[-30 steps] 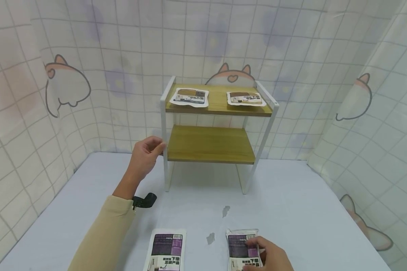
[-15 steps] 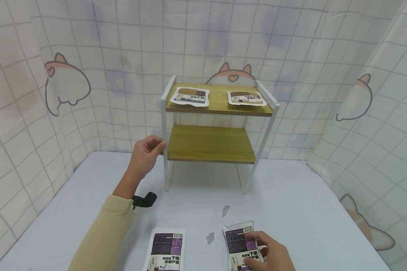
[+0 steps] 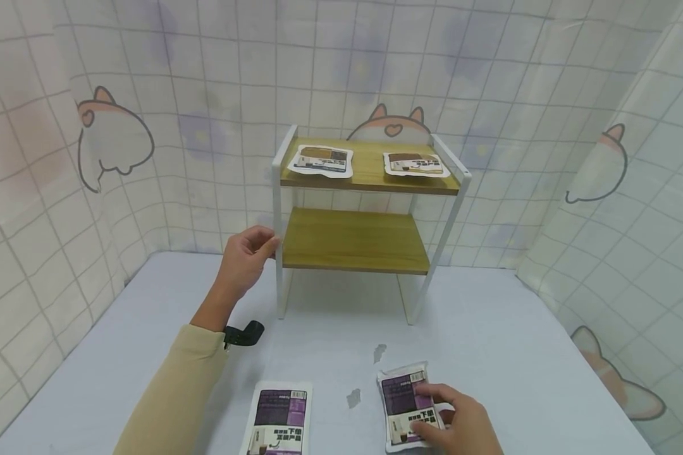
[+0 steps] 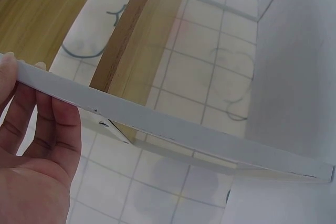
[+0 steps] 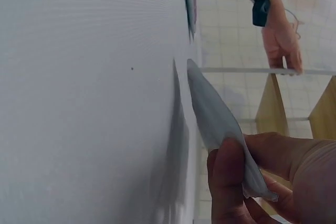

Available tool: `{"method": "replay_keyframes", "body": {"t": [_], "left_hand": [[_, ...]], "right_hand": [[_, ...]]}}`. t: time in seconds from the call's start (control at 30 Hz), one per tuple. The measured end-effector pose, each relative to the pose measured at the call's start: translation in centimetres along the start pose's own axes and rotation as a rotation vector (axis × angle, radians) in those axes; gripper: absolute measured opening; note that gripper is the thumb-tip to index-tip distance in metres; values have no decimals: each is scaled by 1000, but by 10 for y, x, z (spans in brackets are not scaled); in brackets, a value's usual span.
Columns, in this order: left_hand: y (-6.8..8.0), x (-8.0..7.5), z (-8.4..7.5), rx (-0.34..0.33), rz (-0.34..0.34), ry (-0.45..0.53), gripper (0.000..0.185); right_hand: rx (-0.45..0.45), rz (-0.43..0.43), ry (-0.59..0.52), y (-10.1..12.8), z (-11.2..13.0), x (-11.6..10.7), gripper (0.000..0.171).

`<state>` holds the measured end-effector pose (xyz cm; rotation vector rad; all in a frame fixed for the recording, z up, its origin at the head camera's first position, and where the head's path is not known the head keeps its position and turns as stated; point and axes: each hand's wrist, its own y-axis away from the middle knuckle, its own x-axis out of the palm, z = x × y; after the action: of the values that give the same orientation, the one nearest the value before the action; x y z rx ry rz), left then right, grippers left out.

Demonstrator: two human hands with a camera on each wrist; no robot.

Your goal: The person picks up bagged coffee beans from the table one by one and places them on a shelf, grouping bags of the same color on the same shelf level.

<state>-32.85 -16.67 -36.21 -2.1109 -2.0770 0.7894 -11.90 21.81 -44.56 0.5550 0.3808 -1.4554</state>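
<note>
- The right hand is at about 5 o'clock in the head view, low on the white table. Its thumb and fingers pinch the right pouch, a flat white packet with a purple label.
- In the right wrist view one edge of this pouch is lifted off the table surface, and the thumb presses on it from the near side.
- The left hand is at about 9 o'clock from the middle of the head view. Its fingers curl around the front left white post of the shelf rack, at the height of the lower board.
- The left wrist view shows the fingers behind the white bar, with the wooden board just beyond.
- A second purple pouch lies flat on the table at 6 o'clock, well apart from the held pouch, between the two arms.
- On the top board of the rack two more pouches lie flat: one at the left and one at the right. The lower board is bare wood.
- Two small grey marks are on the table between the rack and the held pouch.
- A black strap sits at the left wrist, at the end of the beige sleeve.
- A tiled curtain with cat drawings closes the table on three sides.
</note>
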Motion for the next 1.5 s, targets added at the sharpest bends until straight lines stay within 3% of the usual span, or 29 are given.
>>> {"method": "replay_keyframes", "body": {"t": [0.27, 0.8, 1.03, 1.5], "left_hand": [[0, 1, 0, 1, 2, 4, 28], [1, 2, 1, -9, -8, -19, 27], [1, 2, 2, -8, -5, -16, 29], [1, 1, 0, -1, -6, -16, 30]], "right_hand": [[-24, -25, -31, -5, 3, 0, 57], [47, 28, -255, -14, 12, -5, 61], [14, 18, -315, -16, 18, -6, 57], [16, -96, -458, -24, 34, -8, 52]]}}
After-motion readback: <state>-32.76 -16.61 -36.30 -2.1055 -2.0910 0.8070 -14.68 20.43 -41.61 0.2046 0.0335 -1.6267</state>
